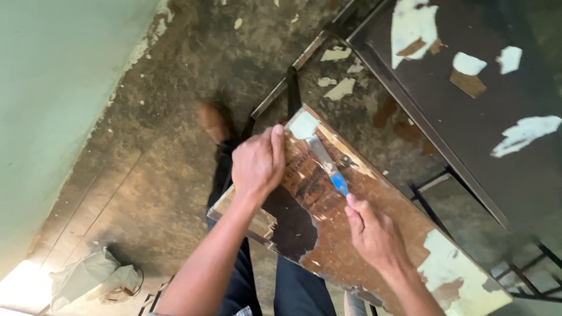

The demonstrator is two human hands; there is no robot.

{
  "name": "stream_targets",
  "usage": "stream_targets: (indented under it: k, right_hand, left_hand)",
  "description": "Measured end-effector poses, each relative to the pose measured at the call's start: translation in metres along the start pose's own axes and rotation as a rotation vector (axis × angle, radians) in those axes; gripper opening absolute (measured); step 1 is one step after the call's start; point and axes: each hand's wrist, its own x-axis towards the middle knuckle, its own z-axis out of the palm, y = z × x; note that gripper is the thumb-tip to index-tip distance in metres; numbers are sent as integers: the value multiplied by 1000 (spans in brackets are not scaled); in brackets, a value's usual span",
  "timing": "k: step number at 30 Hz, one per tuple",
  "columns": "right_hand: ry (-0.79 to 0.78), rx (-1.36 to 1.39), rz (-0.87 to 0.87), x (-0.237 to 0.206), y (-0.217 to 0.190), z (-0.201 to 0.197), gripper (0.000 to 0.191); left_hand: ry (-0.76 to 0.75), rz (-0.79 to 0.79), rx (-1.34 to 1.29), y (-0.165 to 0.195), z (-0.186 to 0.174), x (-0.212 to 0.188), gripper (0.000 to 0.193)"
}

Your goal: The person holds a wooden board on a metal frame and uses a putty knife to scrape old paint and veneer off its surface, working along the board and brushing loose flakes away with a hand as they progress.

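Observation:
A worn wooden board (351, 240) with peeling white and dark coating lies tilted across my lap. My left hand (257, 164) grips its upper left edge, fingers curled over the rim. My right hand (374, 234) holds a scraper with a blue handle (339, 184), and the scraper's metal blade (321, 153) lies flat on the board near a loose white flake (303, 124) at the top corner. Brown bare wood shows where the coating is gone.
A dark metal-framed table (468, 134) with peeled white patches stands at right. Paint flakes (339, 89) lie on the stained concrete floor. A crumpled plastic bag (91, 278) sits at lower left beside a pale green wall (52, 88). My shoe (212, 122) shows beyond the board.

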Motion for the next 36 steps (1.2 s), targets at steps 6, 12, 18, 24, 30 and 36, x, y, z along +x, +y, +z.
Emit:
stream_targets:
  k: [6, 12, 18, 24, 30, 36]
  right_hand:
    - [116, 48, -119, 11, -11, 18, 19]
    - [-329, 830, 618, 11, -25, -5, 17]
    - [-271, 207, 446, 9, -44, -44, 21]
    - [-7, 86, 173, -2, -40, -20, 21]
    - [67, 168, 109, -17, -30, -7, 22]
    - [62, 131, 112, -11, -25, -7, 20]
  left_hand:
    - [13, 15, -52, -10, 7, -8, 48]
    - [11, 34, -41, -17, 13, -10, 57]
    - [123, 130, -215, 11, -11, -6, 41]
    - [350, 687, 201, 6, -12, 0, 35]
    - [441, 173, -95, -27, 5, 18, 16]
    - [170, 100, -221, -14, -11, 9, 30]
